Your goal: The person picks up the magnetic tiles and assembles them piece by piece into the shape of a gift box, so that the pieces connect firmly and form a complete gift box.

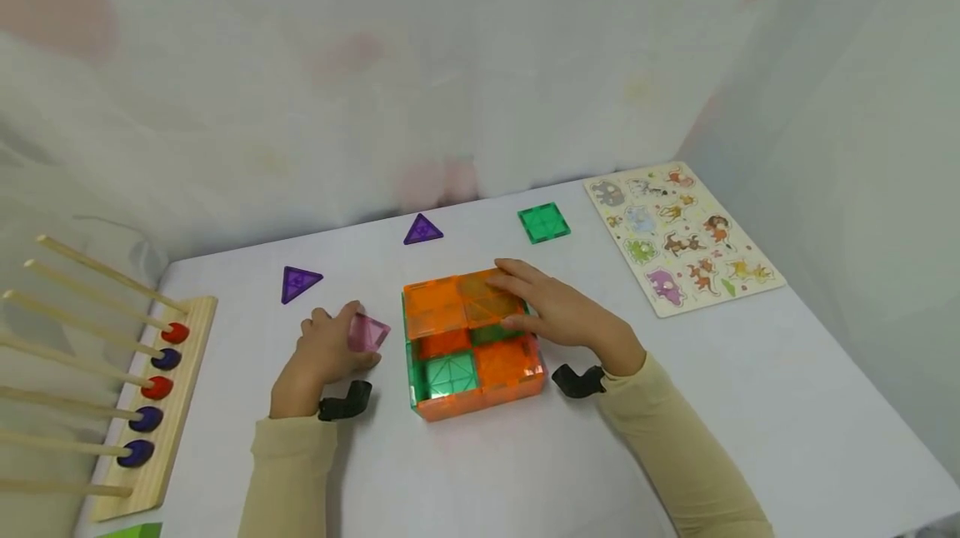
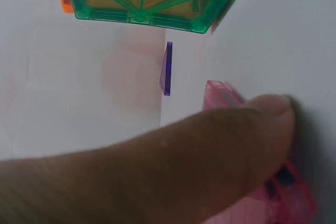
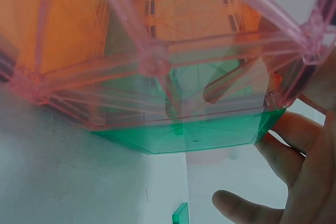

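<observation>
My left hand [image 1: 322, 355] pinches a pink translucent magnetic tile [image 1: 367, 332] just above the table, left of a box built of such tiles. The left wrist view shows the thumb across the pink tile [image 2: 220, 95]. The box has an orange front wall [image 1: 480, 398], a green left wall [image 2: 142, 22] and a pink right wall [image 3: 157, 64]. Orange tiles [image 1: 435, 305] cover its back half; the front half is uncovered, with a green tile [image 1: 452, 373] inside. My right hand [image 1: 558, 309] rests with extended fingers on the back right cover tile; part of its contact is hidden.
Two purple triangle tiles [image 1: 302, 282] [image 1: 423, 229] and a green square tile [image 1: 544, 222] lie behind the box. At the right back is an animal puzzle board [image 1: 637, 267]. A wooden peg rack [image 1: 197, 338] with tall rods and red and blue beads stands at left.
</observation>
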The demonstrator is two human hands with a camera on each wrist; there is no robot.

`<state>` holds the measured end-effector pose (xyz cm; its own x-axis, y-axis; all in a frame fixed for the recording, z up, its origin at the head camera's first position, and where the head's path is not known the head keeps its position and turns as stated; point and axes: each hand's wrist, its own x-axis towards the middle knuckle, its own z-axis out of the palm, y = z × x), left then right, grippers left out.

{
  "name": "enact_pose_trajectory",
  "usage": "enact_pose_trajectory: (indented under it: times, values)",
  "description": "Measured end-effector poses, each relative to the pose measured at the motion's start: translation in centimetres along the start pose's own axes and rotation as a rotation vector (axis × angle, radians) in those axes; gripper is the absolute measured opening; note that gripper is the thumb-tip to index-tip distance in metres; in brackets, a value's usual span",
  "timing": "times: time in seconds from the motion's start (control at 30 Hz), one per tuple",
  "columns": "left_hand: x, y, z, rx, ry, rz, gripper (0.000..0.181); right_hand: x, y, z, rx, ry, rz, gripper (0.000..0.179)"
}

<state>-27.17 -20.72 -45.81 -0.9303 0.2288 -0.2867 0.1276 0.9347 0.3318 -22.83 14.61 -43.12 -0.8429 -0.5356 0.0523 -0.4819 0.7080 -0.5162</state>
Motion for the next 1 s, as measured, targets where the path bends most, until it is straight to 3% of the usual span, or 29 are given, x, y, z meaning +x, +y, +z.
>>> enact_pose_trajectory:
  times: [0.1, 0.2, 0.33, 0.43, 0.57, 0.77, 0.9, 1.0]
  values:
    - [-0.2, 0.1, -0.4, -0.027, -0.012, -0.015, 0.089, 0.0, -0.1, -0.2, 0.006, -0.001, 0.006, 0.060]
    - [-0.7, 0.0, -1.1, -0.044, 0.016, -0.006, 0.089, 0.0, -0.1, -0.3, 0.010, -0.002, 0.012, 0.060]
    - [-2.1, 0.3, -2.6, -0.097, 0.092, -0.005, 0.086, 0.1, -0.2, -0.2, 0.009, -0.007, 0.009, 0.061]
    - [-3.7, 1.3, -4.1, -0.163, 0.173, 0.029, 0.082, 0.1, -0.1, -0.1, 0.008, -0.009, 0.008, 0.061]
    - [-5.7, 3.2, -5.1, -0.222, 0.256, 0.169, 0.077, 0.1, 0.0, -0.1, 0.007, -0.006, 0.015, 0.061]
    - [-7.0, 5.5, -4.8, -0.235, 0.335, 0.457, 0.066, 0.1, 0.3, 0.0, 0.007, -0.001, 0.011, 0.060]
    - [-7.1, 6.6, -4.3, -0.210, 0.320, 0.588, 0.060, 0.1, 0.4, 0.1, 0.007, 0.001, 0.004, 0.060]
    - [-7.1, 7.2, -3.9, -0.182, 0.281, 0.622, 0.056, 0.1, 0.4, 0.1, 0.007, 0.001, -0.003, 0.060]
